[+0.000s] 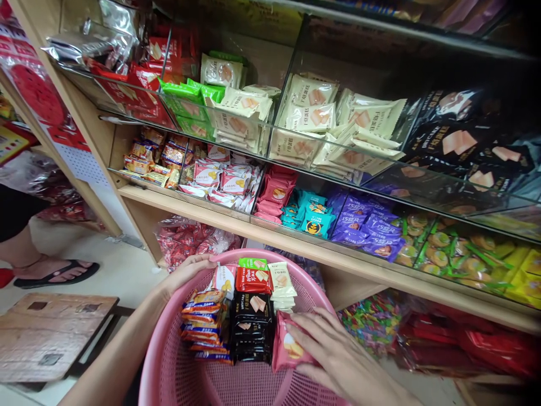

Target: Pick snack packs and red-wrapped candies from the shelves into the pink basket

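A pink plastic basket [146, 361] with mesh walls is in front of me. My left hand [190, 273] grips its far left rim. Inside, my right hand [333, 347] has its fingers curled over a pink snack packet [289, 344] at the right end of the rows. Beside that packet stands a stack of black snack packets [252, 327], with orange-and-blue packets [205, 327] piled to its left. Behind them are a red packet [253, 280], a green one [252, 263], a white-and-pink one [224, 279] and cream packets [282, 282].
Shelves with clear dividers hold cream packets [313, 115], black packets [456, 138], pink packets [276, 192], teal packets [315, 217] and purple packets [367, 223]. A wooden stool [54, 332] stands at left, near another person's sandalled foot [54, 268]. Bagged goods [194, 242] lie beneath the shelves.
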`<control>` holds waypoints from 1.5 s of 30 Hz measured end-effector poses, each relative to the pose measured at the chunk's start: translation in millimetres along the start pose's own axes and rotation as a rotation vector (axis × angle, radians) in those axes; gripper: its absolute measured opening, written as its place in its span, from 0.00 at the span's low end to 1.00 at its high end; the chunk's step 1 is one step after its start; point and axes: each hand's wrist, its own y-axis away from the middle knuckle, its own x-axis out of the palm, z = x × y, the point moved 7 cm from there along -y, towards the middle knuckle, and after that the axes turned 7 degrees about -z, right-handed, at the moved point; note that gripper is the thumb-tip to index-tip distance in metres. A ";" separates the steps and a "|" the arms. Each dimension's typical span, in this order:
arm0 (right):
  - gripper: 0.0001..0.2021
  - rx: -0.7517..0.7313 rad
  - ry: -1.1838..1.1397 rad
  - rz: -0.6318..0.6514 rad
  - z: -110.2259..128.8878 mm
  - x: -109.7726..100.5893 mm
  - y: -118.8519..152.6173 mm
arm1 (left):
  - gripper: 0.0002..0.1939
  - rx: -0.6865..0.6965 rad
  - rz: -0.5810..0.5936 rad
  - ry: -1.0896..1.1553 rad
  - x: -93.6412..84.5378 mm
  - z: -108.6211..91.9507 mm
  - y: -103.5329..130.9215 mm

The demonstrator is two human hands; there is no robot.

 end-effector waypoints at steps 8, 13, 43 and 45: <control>0.37 0.200 0.089 -0.035 0.5 21.1 -1.0 | 0.10 -0.003 0.093 -0.005 7.5 -3.8 5.3; 0.44 0.305 0.135 -0.057 1.3 43.8 0.4 | 0.11 -0.006 0.087 -0.003 5.7 -2.3 3.7; 0.41 0.338 -0.135 0.134 -13.5 36.6 -10.2 | 0.11 -0.024 0.040 -0.021 0.4 2.4 -1.9; 0.39 0.336 -0.147 0.135 -13.7 33.9 -10.3 | 0.11 -0.036 0.022 -0.026 -0.3 2.6 -2.0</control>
